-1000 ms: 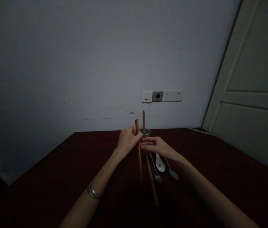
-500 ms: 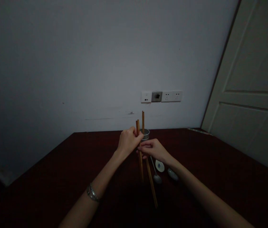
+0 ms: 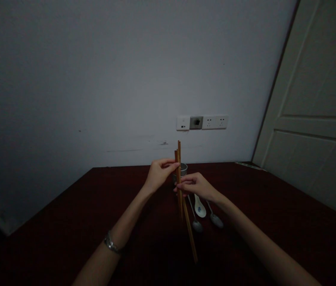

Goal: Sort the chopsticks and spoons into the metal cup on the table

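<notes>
Near the middle of the dark table, my left hand [image 3: 161,174] pinches a pair of wooden chopsticks [image 3: 179,198] close to their upper ends. Lower down, the fingers of my right hand [image 3: 197,186] close on the same pair, which stands nearly upright. Just behind is a metal cup [image 3: 184,169], partly hidden by my hands, with other chopsticks [image 3: 179,145] rising from it. Below my right hand, another pair of chopsticks [image 3: 190,234] lies slanted on the table. Beside it are a metal spoon [image 3: 197,226], a white ceramic spoon [image 3: 199,208] and a second metal spoon [image 3: 216,220].
The reddish-brown table [image 3: 102,206] reaches back to a pale wall [image 3: 111,79]. Sockets and a switch plate [image 3: 202,122] sit on the wall above the cup. A panelled door [image 3: 317,103] stands to the right, and a thin strip [image 3: 250,165] lies along the table's back edge.
The held chopsticks have shifted slightly right and now stand in front of those in the cup. Both hands keep hold. More of the right-hand metal spoon shows.
</notes>
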Motion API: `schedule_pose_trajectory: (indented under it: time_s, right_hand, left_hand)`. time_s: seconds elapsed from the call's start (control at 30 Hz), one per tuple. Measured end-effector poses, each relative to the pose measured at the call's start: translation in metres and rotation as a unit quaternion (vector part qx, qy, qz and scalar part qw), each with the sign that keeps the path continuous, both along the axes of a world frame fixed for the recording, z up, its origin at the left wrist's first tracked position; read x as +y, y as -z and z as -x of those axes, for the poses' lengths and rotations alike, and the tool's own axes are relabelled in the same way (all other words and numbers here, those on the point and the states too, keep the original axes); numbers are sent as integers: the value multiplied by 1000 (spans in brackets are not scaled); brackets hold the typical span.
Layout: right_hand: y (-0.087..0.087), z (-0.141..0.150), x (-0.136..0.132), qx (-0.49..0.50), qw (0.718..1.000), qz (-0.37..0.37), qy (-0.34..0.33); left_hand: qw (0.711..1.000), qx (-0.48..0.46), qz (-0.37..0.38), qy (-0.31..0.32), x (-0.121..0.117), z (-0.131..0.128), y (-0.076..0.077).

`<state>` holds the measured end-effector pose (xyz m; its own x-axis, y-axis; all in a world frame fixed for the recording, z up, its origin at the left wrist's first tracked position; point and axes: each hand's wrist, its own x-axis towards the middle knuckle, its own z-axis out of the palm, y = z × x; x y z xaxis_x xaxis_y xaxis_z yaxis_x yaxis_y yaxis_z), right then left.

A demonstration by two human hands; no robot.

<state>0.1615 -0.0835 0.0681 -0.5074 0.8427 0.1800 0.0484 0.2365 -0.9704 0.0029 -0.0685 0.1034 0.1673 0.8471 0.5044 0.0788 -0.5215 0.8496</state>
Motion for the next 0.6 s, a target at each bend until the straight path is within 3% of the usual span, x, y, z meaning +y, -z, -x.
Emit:
schedule_pose_trajectory:
  time_s: [0.17, 0.4, 0.5, 0.6]
  right_hand:
    - [2, -2, 2, -18, 999, -23, -29]
    - [6, -5, 6, -36, 998, -28, -31]
    - [-3, -12, 5, -40, 997, -64, 6]
    - [-19, -22, -1, -25, 986, -145, 85]
  left_hand:
    - [992, -60, 76, 78, -3, 1, -2]
    - [991, -58, 86, 83, -4, 2, -2]
    - [993, -37, 78, 76, -2, 4, -1]
    - [993, -8, 69, 91, 0, 5, 2]
